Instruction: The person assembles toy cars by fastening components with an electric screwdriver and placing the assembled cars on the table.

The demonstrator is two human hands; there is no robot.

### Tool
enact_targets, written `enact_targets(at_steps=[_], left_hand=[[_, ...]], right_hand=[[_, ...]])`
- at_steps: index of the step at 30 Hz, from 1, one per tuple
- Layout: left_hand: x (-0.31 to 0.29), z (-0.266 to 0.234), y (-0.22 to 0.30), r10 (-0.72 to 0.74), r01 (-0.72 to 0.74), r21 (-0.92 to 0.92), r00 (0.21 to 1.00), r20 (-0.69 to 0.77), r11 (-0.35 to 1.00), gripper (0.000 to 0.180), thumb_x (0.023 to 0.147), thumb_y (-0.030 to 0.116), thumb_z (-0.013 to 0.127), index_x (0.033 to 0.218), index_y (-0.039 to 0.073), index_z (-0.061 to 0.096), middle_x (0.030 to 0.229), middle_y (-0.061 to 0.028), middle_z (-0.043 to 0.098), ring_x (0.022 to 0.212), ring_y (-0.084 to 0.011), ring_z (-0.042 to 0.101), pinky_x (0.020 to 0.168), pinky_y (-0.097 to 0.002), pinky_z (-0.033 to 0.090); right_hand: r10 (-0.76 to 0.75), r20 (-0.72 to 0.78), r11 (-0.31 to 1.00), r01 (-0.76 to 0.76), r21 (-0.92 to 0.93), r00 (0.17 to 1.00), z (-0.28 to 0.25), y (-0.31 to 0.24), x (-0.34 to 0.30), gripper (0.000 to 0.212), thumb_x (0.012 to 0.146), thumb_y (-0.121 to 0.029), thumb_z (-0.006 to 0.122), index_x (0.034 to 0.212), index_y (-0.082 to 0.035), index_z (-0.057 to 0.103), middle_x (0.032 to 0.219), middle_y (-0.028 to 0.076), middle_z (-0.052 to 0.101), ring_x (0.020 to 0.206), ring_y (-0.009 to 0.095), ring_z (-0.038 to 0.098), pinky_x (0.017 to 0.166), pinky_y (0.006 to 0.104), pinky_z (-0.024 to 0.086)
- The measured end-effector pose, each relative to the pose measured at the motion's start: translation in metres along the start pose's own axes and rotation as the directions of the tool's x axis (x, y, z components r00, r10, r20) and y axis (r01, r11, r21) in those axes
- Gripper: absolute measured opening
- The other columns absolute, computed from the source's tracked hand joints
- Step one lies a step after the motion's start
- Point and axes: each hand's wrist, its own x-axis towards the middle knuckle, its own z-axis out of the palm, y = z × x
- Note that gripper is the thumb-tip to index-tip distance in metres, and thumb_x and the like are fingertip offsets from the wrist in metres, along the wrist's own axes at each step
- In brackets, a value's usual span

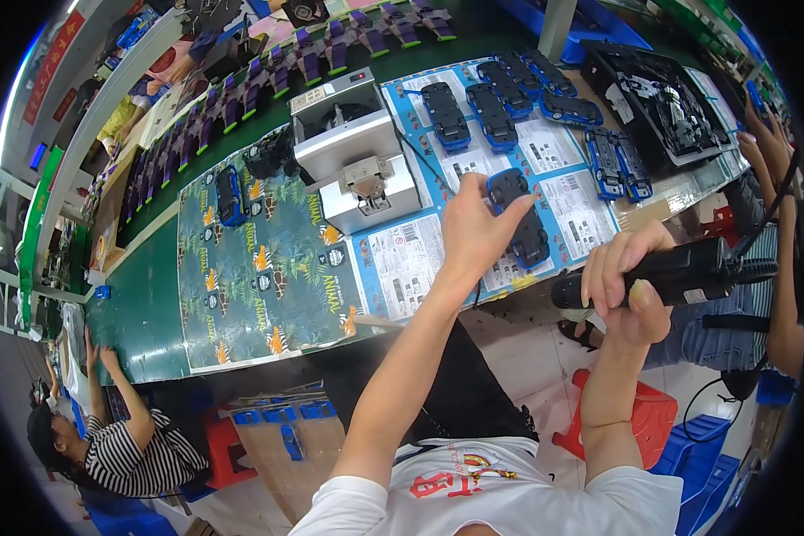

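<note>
My left hand [475, 230] is closed round the sides of a blue toy car [529, 239], which lies with its black underside up on the printed sheets. In my right hand [632, 281] a black electric screwdriver [688, 272] is wrapped by the fingers, held level beyond the table's front edge, apart from the car. A cord runs from its rear end. Its tip is hard to make out. Several more blue toy cars [444, 114] with black undersides up lie behind my left hand. Two others [618, 163] lie close together to the right.
A silver screw-feeder-like machine [353, 143] stands left of my left hand. A black tray [657, 103] of dark parts sits at the far right. Purple-and-green toys [335, 49] line the green belt behind. Another person [143, 447] works at left; a red stool [639, 415] stands below right.
</note>
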Motion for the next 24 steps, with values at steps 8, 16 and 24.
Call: enact_targets(at_steps=[8,16,24], left_hand=[[-0.083,-0.102,-0.011,-0.388,0.265,-0.861,0.918,0.086,0.435,0.022,0.099,0.023,0.059,0.109,0.004,0.061,0.099,-0.0101,0.068,0.088,-0.0187,0.068,0.081,-0.0385,0.059],[-0.115,-0.145,-0.028,-0.379,0.268,-0.810,0.923,0.061,0.522,0.034,0.103,0.032,0.051,0.108,-0.001,0.058,0.094,-0.0160,0.068,0.079,-0.0213,0.069,0.073,-0.0373,0.059],[-0.119,-0.161,-0.043,-0.132,0.056,-0.622,0.988,-0.077,0.781,0.018,0.098,0.015,0.061,0.107,-0.001,0.060,0.090,-0.0111,0.069,0.079,-0.0145,0.066,0.074,-0.0295,0.054]], right_hand=[[-0.003,-0.012,1.000,0.003,0.014,1.000,0.020,0.017,0.006,0.031,0.088,-0.026,0.066,0.095,-0.004,0.047,0.060,0.002,0.047,0.041,0.010,0.044,0.046,0.0260,0.043],[0.092,0.085,0.981,-0.105,0.162,0.992,0.068,0.053,0.016,0.028,0.088,-0.020,0.067,0.096,-0.003,0.047,0.063,0.005,0.050,0.046,0.014,0.048,0.049,0.0292,0.045],[0.087,0.165,0.982,-0.113,0.154,0.982,0.100,0.070,0.028,0.028,0.088,-0.020,0.067,0.097,-0.003,0.047,0.063,0.005,0.051,0.047,0.013,0.049,0.051,0.0296,0.047]])
